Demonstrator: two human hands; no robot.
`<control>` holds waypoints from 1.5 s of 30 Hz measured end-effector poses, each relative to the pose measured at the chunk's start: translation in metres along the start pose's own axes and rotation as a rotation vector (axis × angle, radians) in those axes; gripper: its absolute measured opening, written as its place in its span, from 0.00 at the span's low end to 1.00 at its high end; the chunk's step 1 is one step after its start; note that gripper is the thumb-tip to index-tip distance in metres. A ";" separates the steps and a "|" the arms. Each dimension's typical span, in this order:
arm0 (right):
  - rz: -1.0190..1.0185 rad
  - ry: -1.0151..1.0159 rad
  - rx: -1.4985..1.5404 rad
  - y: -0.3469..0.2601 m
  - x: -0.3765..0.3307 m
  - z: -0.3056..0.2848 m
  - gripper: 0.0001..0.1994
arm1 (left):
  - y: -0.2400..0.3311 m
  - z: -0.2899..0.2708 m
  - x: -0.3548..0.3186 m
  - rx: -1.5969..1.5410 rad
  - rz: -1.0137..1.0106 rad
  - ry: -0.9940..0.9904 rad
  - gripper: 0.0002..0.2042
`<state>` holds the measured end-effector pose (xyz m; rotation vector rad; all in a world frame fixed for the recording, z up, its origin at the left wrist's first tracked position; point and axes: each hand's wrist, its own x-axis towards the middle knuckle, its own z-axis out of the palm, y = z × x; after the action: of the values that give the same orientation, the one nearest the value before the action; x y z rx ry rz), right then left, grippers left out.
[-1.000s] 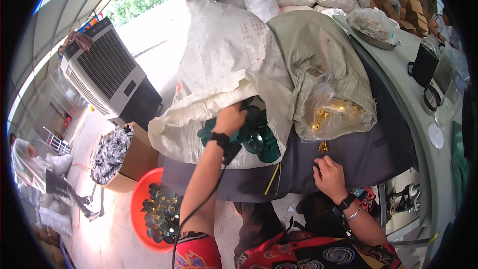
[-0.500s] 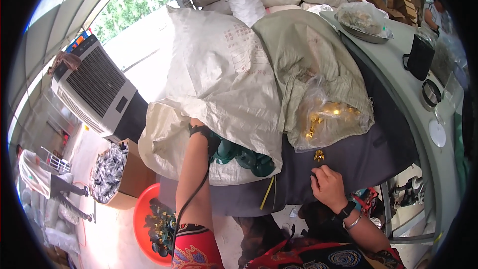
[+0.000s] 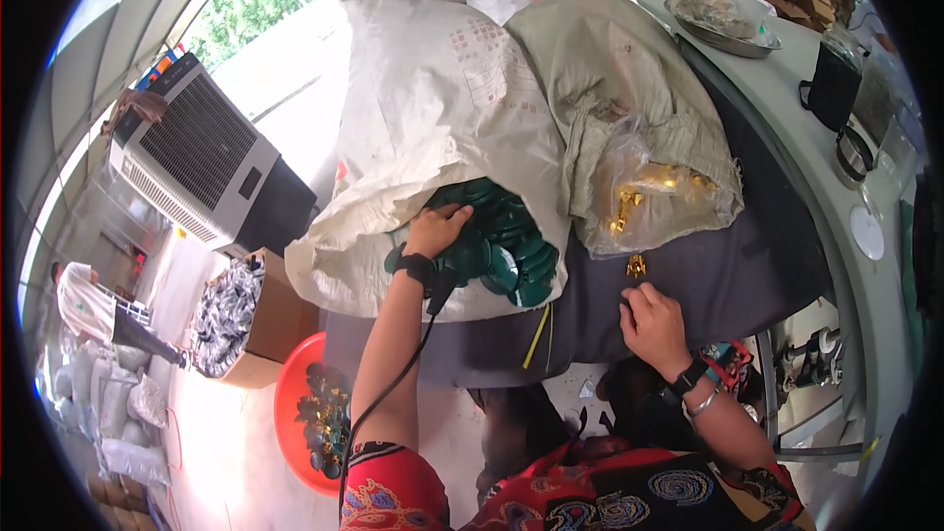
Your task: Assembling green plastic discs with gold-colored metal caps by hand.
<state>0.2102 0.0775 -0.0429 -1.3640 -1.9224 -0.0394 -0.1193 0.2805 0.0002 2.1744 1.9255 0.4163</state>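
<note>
A big white woven sack (image 3: 433, 88) lies with its mouth toward me, full of dark green, shiny, rounded pieces (image 3: 516, 246). My left hand (image 3: 440, 229) rests on these pieces at the sack's mouth, fingers stretched out and gripping nothing I can see. My right hand (image 3: 654, 323) lies on the dark cloth (image 3: 688, 285), its fingers curled; whatever may be inside them is hidden. Just beyond its fingertips sits a small gold piece (image 3: 636, 265). Behind that, a greenish sack (image 3: 619, 59) holds a clear bag of gold pieces (image 3: 629, 206).
A red basin (image 3: 291, 403) with dark and gold pieces stands low at left, near a cardboard box (image 3: 285, 320) of grey pieces and an air cooler (image 3: 202, 152). On the right table are a metal tray (image 3: 733, 39) and a black container (image 3: 831, 88). A yellow strip (image 3: 536, 337) hangs in front.
The left hand, partly inside the sack before, now shows on top of the green pieces. The sack's mouth is lifted wider, exposing more of them. The right hand stays by the gold piece.
</note>
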 end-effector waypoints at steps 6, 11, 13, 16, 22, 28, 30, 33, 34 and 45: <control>0.009 -0.006 -0.026 0.000 -0.001 0.002 0.06 | 0.014 0.022 -0.033 -0.088 0.023 0.064 0.30; -0.016 -0.032 -0.003 -0.007 -0.002 0.011 0.06 | -0.012 0.006 -0.074 -0.117 0.156 0.447 0.26; -0.015 -0.003 -0.007 -0.007 -0.007 0.009 0.07 | -0.023 0.000 -0.077 -0.035 -0.076 0.392 0.23; -0.016 0.041 -0.038 0.010 -0.017 0.006 0.08 | -0.029 0.005 -0.066 0.048 -0.336 0.248 0.30; 0.002 -0.042 0.013 0.002 -0.009 0.013 0.07 | -0.017 0.029 -0.083 -0.102 -0.182 0.147 0.30; -0.003 -0.031 -0.008 0.002 -0.007 0.009 0.07 | -0.058 0.004 -0.029 -0.011 -0.344 0.131 0.25; 0.021 -0.040 -0.008 -0.001 -0.006 0.006 0.07 | -0.074 0.006 -0.007 0.015 -0.365 0.043 0.27; 0.023 -0.032 0.012 -0.004 -0.001 0.012 0.08 | -0.103 0.014 0.019 -0.053 -0.388 0.288 0.34; 0.019 -0.031 0.019 -0.008 -0.002 0.011 0.08 | -0.113 0.014 0.026 -0.068 -0.403 0.308 0.36; 0.019 -0.024 0.024 -0.004 -0.004 0.012 0.08 | -0.073 0.008 -0.002 -0.103 -0.376 0.058 0.38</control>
<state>0.2011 0.0776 -0.0527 -1.3721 -1.9235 0.0089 -0.1853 0.2883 -0.0317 1.7030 2.2257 0.4996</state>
